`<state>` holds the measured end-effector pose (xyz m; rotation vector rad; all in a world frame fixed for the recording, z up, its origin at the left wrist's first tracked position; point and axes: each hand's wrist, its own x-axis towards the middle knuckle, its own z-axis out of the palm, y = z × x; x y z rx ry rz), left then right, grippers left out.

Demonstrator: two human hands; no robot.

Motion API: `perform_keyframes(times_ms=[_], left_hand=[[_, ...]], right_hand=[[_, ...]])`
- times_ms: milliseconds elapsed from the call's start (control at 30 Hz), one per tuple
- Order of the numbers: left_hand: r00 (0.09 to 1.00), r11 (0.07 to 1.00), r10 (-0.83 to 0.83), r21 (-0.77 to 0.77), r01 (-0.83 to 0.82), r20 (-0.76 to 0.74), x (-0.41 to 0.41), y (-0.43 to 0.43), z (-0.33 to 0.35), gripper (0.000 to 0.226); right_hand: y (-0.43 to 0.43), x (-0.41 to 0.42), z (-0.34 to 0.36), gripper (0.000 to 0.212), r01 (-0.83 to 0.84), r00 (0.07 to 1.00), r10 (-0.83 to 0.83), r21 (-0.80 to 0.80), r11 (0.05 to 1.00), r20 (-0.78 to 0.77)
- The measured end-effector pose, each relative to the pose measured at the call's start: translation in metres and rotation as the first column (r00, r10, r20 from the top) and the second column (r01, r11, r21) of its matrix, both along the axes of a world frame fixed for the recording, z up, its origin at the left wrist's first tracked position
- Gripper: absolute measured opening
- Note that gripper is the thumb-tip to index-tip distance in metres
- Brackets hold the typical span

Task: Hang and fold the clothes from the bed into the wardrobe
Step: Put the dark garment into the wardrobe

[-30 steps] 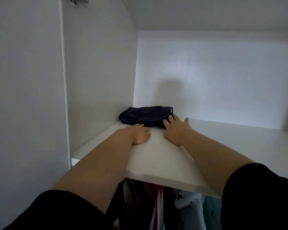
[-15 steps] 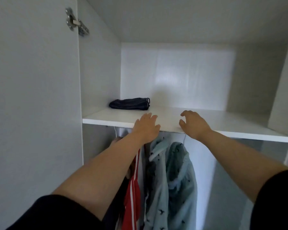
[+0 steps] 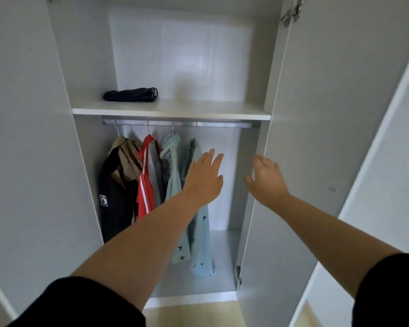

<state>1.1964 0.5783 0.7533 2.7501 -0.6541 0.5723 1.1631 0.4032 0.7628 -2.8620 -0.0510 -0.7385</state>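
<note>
Left hand (image 3: 204, 178) out in front of the hanging clothes, fingers straight and together, palm away, holding nothing. Right hand (image 3: 266, 179) beside it, near the inner edge of the right wardrobe door (image 3: 300, 161), fingers loosely spread and slightly bent, gripping nothing; cannot tell whether fingertips touch the door. Black short sleeves at both lower corners, cut off by the frame.

Behind the left hand, partly hidden by hand and forearm: light blue shirt with small dark print (image 3: 198, 241) on a hanger. Left of it, a red garment with white stripes (image 3: 145, 192), then a tan and black garment (image 3: 117, 185) with a small white label too small to read. All three hung from the metal rail (image 3: 222, 124) just under the shelf (image 3: 175, 109). Hanger hooks thin and faint against the back wall.

On the shelf, toward its left rear: folded dark navy garment (image 3: 130, 94), flat and compact, kind of clothing not discernible. Left wardrobe door (image 3: 28, 138) swung open, cut off at the frame edge. Hinge (image 3: 292, 11) at the top of the right door, blurred. Strip of pale wooden floor (image 3: 194, 313) below the wardrobe base.

Compared with half a second ago: both hands off the shelf's front edge and lower, now level with the hanging clothes; view pulled back, showing the wardrobe floor and right door. Folded garment in the same spot on the shelf.
</note>
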Motion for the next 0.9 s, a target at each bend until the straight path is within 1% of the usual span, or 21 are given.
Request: perform_keyframes(times_ms=[100, 200, 333, 467, 633, 800, 900], left_hand=[[0.995, 0.995, -0.097, -0.010, 0.098, 0.025, -0.054, -0.020, -0.007, 0.061], [0.983, 0.983, -0.183, -0.033, 0.183, -0.008, -0.110, -0.036, -0.024, 0.060], [0.955, 0.958, -0.286, -0.020, 0.285, -0.077, -0.177, -0.057, -0.047, 0.061], [0.912, 0.920, -0.387, 0.017, 0.393, -0.140, -0.230, -0.093, -0.061, 0.063], [0.843, 0.855, -0.507, 0.021, 0.519, -0.181, -0.297, -0.162, -0.081, 0.062], [0.739, 0.750, -0.641, 0.034, 0.660, -0.205, -0.368, -0.252, -0.109, 0.062], [0.678, 0.692, -0.701, 0.016, 0.721, -0.221, -0.417, -0.317, -0.128, 0.061]], right_hand=[[-0.013, -0.066, -0.013, 0.048, 0.085, 0.996, -0.085, 0.037, 0.996, 0.000], [-0.021, -0.135, -0.031, 0.047, 0.168, 0.986, -0.167, 0.104, 0.980, -0.011], [-0.035, -0.217, -0.051, 0.047, 0.285, 0.957, -0.277, 0.098, 0.954, -0.082], [-0.068, -0.289, -0.063, 0.049, 0.397, 0.916, -0.388, 0.089, 0.913, -0.105], [-0.125, -0.372, -0.086, 0.047, 0.529, 0.845, -0.514, 0.090, 0.844, -0.146], [-0.196, -0.466, -0.112, 0.046, 0.679, 0.734, -0.655, 0.153, 0.718, -0.180], [-0.245, -0.530, -0.132, 0.046, 0.728, 0.685, -0.702, 0.139, 0.671, -0.195]])
